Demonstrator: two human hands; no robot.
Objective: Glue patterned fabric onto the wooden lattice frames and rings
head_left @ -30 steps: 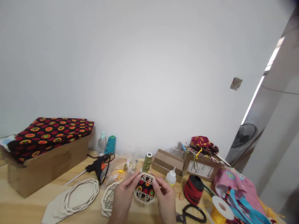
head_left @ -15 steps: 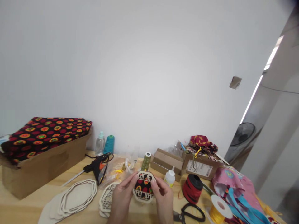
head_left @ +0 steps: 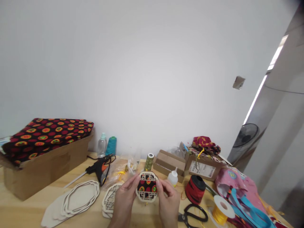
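Observation:
A small octagonal wooden lattice frame, backed with black fabric in a red and orange pattern, is held upright above the table. My left hand pinches its left edge between thumb and fingers. On the opposite edge, my right hand grips it the same way. A bit of yellow cord shows at the frame's top. Beside my left hand lies a stack of similar lattice pieces, partly hidden by it. Black-handled scissors lie to the right of my right hand.
Behind the frame stand a green thread spool and a white glue bottle. To the left are a glue gun, wooden outlines and a cardboard box with folded fabric. Red ribbon and yellow cord sit right.
The frame and both hands have shifted slightly up and to the right. The view has moved a little. Both hands keep their hold on the frame.

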